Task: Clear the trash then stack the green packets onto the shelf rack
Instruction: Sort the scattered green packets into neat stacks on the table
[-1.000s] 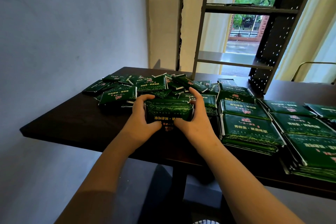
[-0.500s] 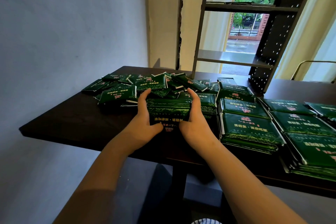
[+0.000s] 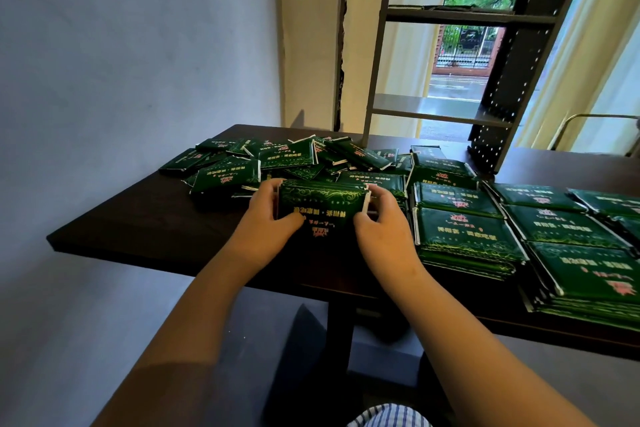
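Note:
A small stack of green packets sits near the front of the dark table. My left hand grips its left end and my right hand grips its right end, thumbs on the near face. Behind them lies a loose heap of green packets. Neat stacks of packets fill the table to the right. The grey metal shelf rack stands at the back of the table, its shelves bare.
A grey wall is on the left and a window with pale curtains lies behind the rack. A metal chair back shows at the far right. The table's single leg is below.
Both hands have tilted the held stack so its printed face turns up toward me, and my fingers have slid to its ends.

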A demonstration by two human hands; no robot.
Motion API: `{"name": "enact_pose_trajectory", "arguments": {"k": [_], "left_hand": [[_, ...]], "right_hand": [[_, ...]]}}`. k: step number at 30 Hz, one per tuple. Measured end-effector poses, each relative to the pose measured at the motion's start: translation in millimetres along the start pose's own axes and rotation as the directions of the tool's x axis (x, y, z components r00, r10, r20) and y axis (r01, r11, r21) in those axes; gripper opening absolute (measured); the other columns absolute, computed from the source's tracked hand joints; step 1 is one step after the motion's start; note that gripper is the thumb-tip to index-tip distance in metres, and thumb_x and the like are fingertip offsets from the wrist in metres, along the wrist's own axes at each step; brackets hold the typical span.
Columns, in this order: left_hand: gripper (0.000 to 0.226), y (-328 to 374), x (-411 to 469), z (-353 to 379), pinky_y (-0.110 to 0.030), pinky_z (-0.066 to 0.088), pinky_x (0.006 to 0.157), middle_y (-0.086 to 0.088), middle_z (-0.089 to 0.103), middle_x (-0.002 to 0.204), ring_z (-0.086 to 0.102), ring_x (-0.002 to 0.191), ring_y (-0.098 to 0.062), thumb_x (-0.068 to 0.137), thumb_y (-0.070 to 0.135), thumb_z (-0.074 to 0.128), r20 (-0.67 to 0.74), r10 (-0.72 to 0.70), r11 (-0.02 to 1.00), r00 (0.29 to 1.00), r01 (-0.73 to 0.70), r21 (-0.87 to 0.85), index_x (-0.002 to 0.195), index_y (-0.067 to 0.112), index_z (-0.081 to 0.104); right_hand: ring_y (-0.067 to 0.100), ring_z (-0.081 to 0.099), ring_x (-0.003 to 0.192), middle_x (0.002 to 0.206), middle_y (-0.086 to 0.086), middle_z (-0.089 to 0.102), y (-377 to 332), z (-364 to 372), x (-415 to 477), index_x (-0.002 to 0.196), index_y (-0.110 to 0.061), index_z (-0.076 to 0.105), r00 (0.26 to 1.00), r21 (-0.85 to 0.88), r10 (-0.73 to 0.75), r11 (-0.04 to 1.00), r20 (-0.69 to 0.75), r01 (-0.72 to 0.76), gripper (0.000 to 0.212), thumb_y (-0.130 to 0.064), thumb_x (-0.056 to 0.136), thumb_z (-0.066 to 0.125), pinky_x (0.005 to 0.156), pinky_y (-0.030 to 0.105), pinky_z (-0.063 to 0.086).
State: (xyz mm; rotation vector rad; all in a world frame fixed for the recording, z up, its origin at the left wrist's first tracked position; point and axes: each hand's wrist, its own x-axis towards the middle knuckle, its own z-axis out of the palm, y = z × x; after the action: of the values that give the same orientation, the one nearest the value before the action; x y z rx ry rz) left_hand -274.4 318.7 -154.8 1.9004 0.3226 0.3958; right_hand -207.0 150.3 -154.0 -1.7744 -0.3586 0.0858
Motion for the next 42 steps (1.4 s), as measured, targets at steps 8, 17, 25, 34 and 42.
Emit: {"name": "enact_pose_trajectory", "arguments": {"k": [8,17,25,34,42], "left_hand": [[0.06,21.0,-7.9,-2.0,-0.03,0.05,0.068,-0.002,0.058,0.114,0.064,0.092,-0.017,0.096,0.033,0.058,0.029,-0.198,0.973,0.98,0.192,0.128,0.149,0.026,0.031],[0.058,32.7,-3.1,2.2,-0.038,0.051,0.09,-0.005,0.054,0.122,0.059,0.098,-0.019,0.098,0.042,0.052,0.008,-0.21,0.916,0.978,0.194,0.35,0.148,0.019,0.031],[0.044,34.9,-12.0,3.9,-0.044,0.053,0.088,-0.004,0.062,0.105,0.065,0.097,-0.024,0.099,0.041,0.048,0.02,-0.214,0.927,0.977,0.197,0.319,0.137,0.019,0.046],[0.034,44.4,-14.4,25.7,-0.041,0.053,0.083,-0.007,0.064,0.104,0.065,0.096,-0.023,0.099,0.039,0.049,0.072,-0.183,0.934,0.98,0.151,0.323,0.128,0.02,0.048],[0.046,45.7,-13.7,30.1,-0.042,0.054,0.087,-0.004,0.061,0.11,0.063,0.097,-0.021,0.098,0.039,0.051,0.08,-0.181,0.923,0.98,0.141,0.359,0.137,0.016,0.045]], "right_hand": [[0.014,0.061,0.071,0.092,-0.004,0.058,-5.5,-10.8,-22.4,0.132,-0.015,0.041,0.996,-0.095,0.086,0.992,-0.032,-0.089,0.037,-0.012,0.097,0.053,0.055,0.027,0.051],[0.015,0.063,0.072,0.098,0.0,0.063,-21.4,-18.4,-46.0,0.107,-0.029,0.032,0.988,-0.143,0.113,0.985,0.101,-0.098,0.034,-0.016,0.092,0.06,0.049,0.021,0.047],[0.026,0.063,0.107,0.102,-0.007,0.056,-26.6,-33.9,-68.1,0.113,-0.024,0.042,0.979,-0.152,0.14,0.981,0.151,-0.117,0.025,-0.023,0.095,0.06,0.084,0.044,0.056],[0.015,0.058,0.069,0.097,0.006,0.067,-26.7,-34.7,-69.6,0.096,-0.031,0.046,0.981,-0.109,0.148,0.985,0.122,-0.135,0.019,-0.022,0.092,0.062,0.051,0.023,0.046],[0.005,0.049,0.056,0.078,-0.004,0.055,-30.2,-44.6,-76.9,0.092,-0.028,0.041,0.981,-0.108,0.138,0.986,0.134,-0.124,0.023,-0.023,0.093,0.063,0.039,0.011,0.038]]}}
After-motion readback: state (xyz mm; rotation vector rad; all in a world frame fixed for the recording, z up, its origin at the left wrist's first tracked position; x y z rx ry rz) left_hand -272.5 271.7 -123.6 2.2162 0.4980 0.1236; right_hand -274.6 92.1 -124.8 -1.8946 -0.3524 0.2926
